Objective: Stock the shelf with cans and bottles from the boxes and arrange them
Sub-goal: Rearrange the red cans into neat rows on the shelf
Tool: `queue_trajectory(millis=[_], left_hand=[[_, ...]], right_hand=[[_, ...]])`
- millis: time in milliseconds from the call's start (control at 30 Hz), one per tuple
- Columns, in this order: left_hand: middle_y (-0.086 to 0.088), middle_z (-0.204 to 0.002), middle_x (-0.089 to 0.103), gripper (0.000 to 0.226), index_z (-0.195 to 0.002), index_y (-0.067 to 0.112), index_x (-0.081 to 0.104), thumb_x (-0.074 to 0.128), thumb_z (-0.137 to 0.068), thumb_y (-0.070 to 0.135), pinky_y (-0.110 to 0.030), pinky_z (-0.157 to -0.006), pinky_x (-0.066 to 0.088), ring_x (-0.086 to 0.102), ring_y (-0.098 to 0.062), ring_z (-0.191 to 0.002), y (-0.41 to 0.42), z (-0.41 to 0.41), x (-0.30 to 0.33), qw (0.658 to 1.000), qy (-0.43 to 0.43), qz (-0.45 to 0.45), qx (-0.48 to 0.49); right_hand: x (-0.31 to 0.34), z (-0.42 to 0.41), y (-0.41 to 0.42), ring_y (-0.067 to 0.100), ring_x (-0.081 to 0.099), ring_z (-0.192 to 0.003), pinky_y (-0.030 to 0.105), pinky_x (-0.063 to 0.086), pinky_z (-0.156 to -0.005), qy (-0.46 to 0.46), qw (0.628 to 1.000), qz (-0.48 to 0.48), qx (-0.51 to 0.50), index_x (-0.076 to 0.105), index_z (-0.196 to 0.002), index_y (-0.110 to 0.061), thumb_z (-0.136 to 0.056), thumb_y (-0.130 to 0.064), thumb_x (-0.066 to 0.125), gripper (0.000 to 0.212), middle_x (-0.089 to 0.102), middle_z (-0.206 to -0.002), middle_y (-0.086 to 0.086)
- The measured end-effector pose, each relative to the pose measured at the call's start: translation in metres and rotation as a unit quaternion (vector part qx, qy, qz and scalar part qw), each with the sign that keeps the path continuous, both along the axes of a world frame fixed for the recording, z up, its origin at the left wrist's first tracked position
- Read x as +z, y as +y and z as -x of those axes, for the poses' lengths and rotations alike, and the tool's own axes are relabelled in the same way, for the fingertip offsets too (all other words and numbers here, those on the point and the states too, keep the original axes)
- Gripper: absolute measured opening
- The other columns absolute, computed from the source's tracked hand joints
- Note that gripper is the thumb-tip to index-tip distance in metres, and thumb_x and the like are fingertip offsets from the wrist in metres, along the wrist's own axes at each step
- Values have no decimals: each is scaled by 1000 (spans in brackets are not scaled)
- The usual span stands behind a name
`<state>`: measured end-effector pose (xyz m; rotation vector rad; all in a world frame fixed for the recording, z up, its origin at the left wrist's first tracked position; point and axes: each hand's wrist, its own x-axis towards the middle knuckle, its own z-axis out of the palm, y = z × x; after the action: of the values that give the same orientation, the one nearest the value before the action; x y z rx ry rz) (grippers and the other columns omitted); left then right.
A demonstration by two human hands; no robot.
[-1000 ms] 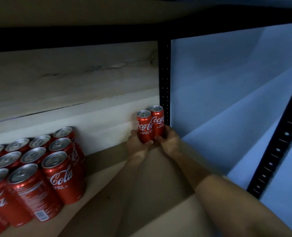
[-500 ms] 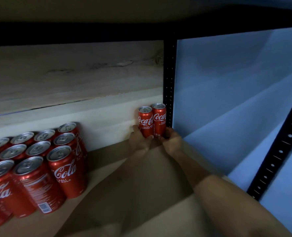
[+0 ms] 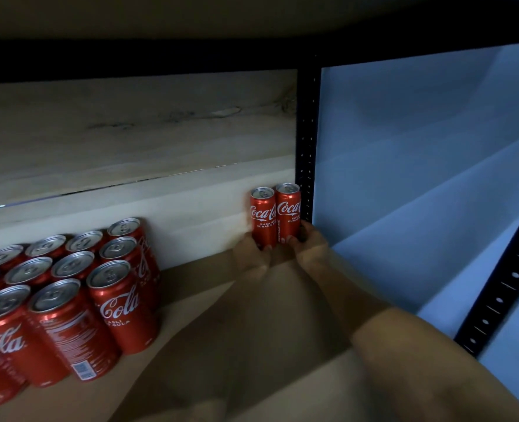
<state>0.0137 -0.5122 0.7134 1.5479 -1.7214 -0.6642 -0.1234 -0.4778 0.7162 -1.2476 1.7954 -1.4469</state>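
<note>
- Two slim red cans stand side by side and touching in the far right corner of the shelf [image 3: 209, 354]: the left slim can [image 3: 262, 214] and the right slim can [image 3: 288, 210].
- The right slim can is just beside the black post [image 3: 305, 147], and both are close to the pale back wall [image 3: 130, 214].
- The left hand [image 3: 250, 254] has its fingers curled round the bottom of the left slim can.
- The right hand [image 3: 308, 248] has its fingers curled round the bottom of the right slim can.
- A second ago the left slim can leaned a bit and sat lower than the other one. Now both cans stand up straight, level, and a little deeper in the corner.
- I think this means the two cans are about in their spot, and the hands could let go soon. That is only my guess.
- Both cans show their white writing to the front, so they look neat.
- Far to the left stands a big group of red cans [image 3: 69, 293], packed in rows and touching each other. It is well apart from the two slim cans, with bare shelf between.
- No box shows in this view, so I cannot tell how many cans or bottles are left to put out.
- No bottles are on this part of the shelf.
- To the right of the post is a light blue wall [image 3: 419, 178] and another black post [image 3: 507, 284].
</note>
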Motion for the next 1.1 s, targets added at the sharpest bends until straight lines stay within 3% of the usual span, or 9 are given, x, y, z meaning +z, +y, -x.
queue_trajectory(millis=[400,533,667,733,867,967,1100], left_hand=[[-11,-120,66,52,-127,10,57,75,-82,32,-41,-96,49,63,-29,-108,3,5,-1,1000,8,19,9],[-11,-118,68,47,-126,9,61,74,-84,26,-34,-92,50,66,-27,-105,5,-1,0,999,42,6,-17],[-12,-110,70,37,-121,9,64,68,-84,10,-29,-84,48,66,-30,-103,19,-17,-4,997,60,9,-49],[-13,-117,67,39,-125,9,61,64,-86,5,-32,-91,50,63,-30,-109,29,-30,-8,996,69,-7,-56],[-13,-122,65,38,-126,13,61,61,-89,18,-35,-98,47,59,-31,-115,51,-61,-16,999,35,-7,3],[-12,-115,70,31,-118,13,69,63,-88,17,-31,-99,47,63,-27,-111,78,-92,-13,999,4,26,19],[-4,-99,75,22,-97,14,76,65,-82,2,-30,-94,53,70,-15,-94,119,-141,-13,996,45,64,-31]], right_hand=[[-6,1,-6,24,60,-119,38,42,-106,10,1000,9,-5,54,-138,-16,-87,-16,72,53,65,-129,6],[-8,-1,1,23,62,-116,37,45,-104,18,999,25,-20,57,-135,-17,-86,-20,73,52,67,-126,5],[-8,-11,14,21,65,-110,24,44,-92,13,998,37,-58,63,-127,-14,-86,-19,73,42,70,-120,5],[-10,-17,20,22,67,-107,25,45,-91,12,997,36,-72,66,-121,-14,-86,-17,72,36,71,-116,5],[-14,-37,41,23,67,-98,34,51,-93,37,997,13,-61,69,-113,-12,-88,-15,68,25,73,-105,7],[-16,-61,57,22,67,-92,34,52,-91,31,999,13,-24,68,-109,-6,-87,-9,68,22,73,-99,11],[-20,-103,75,24,67,-85,38,55,-88,54,998,16,22,68,-100,-1,-84,2,67,16,72,-95,17]])
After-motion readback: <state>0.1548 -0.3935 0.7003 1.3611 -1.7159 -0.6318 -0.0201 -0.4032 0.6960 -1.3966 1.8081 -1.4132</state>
